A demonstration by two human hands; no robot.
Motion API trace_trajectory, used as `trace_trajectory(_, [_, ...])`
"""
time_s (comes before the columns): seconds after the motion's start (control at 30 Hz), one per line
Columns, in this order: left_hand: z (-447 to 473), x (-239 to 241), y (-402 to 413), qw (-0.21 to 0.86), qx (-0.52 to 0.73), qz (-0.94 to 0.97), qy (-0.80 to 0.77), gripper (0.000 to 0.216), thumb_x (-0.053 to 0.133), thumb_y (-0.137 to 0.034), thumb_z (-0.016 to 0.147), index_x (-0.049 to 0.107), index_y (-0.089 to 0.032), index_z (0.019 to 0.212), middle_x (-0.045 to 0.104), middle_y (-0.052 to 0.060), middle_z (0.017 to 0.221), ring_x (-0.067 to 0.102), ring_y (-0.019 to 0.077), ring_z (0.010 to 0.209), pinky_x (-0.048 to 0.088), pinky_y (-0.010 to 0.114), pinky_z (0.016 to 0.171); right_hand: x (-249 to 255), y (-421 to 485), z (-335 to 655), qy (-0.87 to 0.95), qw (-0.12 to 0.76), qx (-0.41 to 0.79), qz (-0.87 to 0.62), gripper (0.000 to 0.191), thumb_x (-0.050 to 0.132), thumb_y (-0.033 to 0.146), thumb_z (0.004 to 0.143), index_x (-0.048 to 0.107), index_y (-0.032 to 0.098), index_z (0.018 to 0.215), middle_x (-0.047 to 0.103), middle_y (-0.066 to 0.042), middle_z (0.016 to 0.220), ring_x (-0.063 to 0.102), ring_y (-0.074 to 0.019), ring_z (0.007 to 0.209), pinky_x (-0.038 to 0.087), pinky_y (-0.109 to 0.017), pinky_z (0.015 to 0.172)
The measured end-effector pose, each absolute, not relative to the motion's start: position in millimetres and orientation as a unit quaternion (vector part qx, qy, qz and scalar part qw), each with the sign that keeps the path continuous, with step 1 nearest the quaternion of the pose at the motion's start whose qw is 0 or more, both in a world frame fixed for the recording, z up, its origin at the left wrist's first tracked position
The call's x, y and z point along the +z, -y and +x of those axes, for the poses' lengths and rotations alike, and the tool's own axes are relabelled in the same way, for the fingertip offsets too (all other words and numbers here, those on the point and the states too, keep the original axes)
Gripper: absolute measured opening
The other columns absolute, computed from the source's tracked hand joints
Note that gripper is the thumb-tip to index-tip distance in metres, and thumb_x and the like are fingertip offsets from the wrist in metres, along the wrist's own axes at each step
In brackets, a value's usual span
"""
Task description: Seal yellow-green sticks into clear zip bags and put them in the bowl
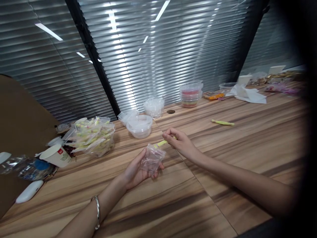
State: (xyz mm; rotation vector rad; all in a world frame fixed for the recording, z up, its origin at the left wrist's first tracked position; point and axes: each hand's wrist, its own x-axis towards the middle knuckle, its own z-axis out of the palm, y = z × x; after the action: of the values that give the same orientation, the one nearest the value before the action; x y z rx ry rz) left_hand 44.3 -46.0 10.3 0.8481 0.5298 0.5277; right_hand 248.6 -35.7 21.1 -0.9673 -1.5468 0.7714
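Observation:
My left hand (138, 172) holds a small clear zip bag (153, 159) above the wooden table, its mouth tilted up toward the right. Pinched in the fingers of my right hand (178, 141) is a thin yellow stick-like piece (160, 143). Its lower end is at the bag's mouth; whether it has passed inside I cannot tell. A second yellow stick-like piece (223, 122) lies by itself on the table to the right. On the left, a clear tub (104, 147) is heaped with filled zip bags (92, 134) showing yellow pieces.
Clear plastic bowls (140, 127) and stacked tubs (190, 95) stand along the blinds. A paper cup (56, 156), plastic bottles (34, 167) and a white case (29, 191) sit at the left. Crumpled tissue (247, 94) and an orange packet (213, 96) lie at the back right.

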Motion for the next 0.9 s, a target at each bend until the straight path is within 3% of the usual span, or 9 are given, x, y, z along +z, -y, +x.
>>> trace_trajectory(0.27, [43,7,46,0.844,0.236,0.417,-0.241,0.054,0.03,-0.05,0.091,0.058,-0.007,0.107,0.065,0.016,0.085,0.057,0.0153,0.057,0.043,0.025,0.054,23,41,247,0.727,0.469,0.243,-0.439,0.04,0.048,0.043,0.087,0.042,0.017,0.058,0.038,0.004,0.056,0.037,-0.0087,0.055,0.026,-0.022,0.052])
trace_trajectory(0.4, [43,7,47,0.839,0.226,0.432,-0.241,0.051,0.027,-0.048,0.092,0.055,-0.008,0.109,0.064,0.017,0.086,0.057,0.0159,0.06,0.042,0.026,0.055,25,52,244,0.77,0.422,0.217,-0.425,0.033,0.047,0.038,0.089,0.046,0.017,0.063,0.044,0.004,0.059,0.041,-0.0089,0.056,0.028,-0.022,0.054])
trace_trajectory(0.5, [44,8,48,0.836,0.218,0.443,-0.239,0.049,0.027,-0.047,0.092,0.055,-0.009,0.107,0.064,0.017,0.087,0.057,0.016,0.062,0.041,0.026,0.058,28,60,240,0.776,0.409,0.274,-0.395,0.023,0.038,0.032,0.093,0.049,0.019,0.077,0.048,0.003,0.068,0.045,-0.0101,0.063,0.033,-0.023,0.059])
trace_trajectory(0.6, [45,8,48,0.836,0.217,0.446,-0.236,0.052,0.026,-0.048,0.092,0.056,-0.008,0.104,0.063,0.017,0.087,0.057,0.0162,0.063,0.041,0.027,0.059,28,63,237,0.74,0.436,0.341,-0.382,0.009,0.038,0.026,0.092,0.046,0.021,0.094,0.049,0.002,0.078,0.047,-0.0106,0.07,0.036,-0.023,0.064])
trace_trajectory(0.67, [44,7,47,0.837,0.219,0.444,-0.234,0.054,0.025,-0.049,0.092,0.056,-0.007,0.107,0.063,0.017,0.089,0.057,0.017,0.066,0.041,0.028,0.061,25,60,236,0.7,0.477,0.387,-0.364,0.01,0.045,0.026,0.089,0.043,0.023,0.099,0.046,0.003,0.079,0.045,-0.0098,0.067,0.036,-0.022,0.061])
trace_trajectory(0.77, [43,5,46,0.839,0.215,0.442,-0.234,0.055,0.025,-0.049,0.092,0.055,-0.007,0.111,0.063,0.018,0.093,0.057,0.0177,0.069,0.041,0.029,0.064,19,52,234,0.641,0.531,0.442,-0.334,0.017,0.055,0.029,0.084,0.044,0.023,0.096,0.044,0.005,0.072,0.043,-0.0089,0.062,0.035,-0.021,0.056])
trace_trajectory(0.9, [43,4,46,0.837,0.213,0.444,-0.239,0.054,0.026,-0.049,0.092,0.056,-0.007,0.111,0.063,0.018,0.093,0.057,0.0179,0.07,0.041,0.029,0.065,12,45,235,0.622,0.545,0.453,-0.332,0.02,0.064,0.032,0.077,0.056,0.019,0.09,0.054,0.001,0.077,0.051,-0.0114,0.071,0.04,-0.023,0.063])
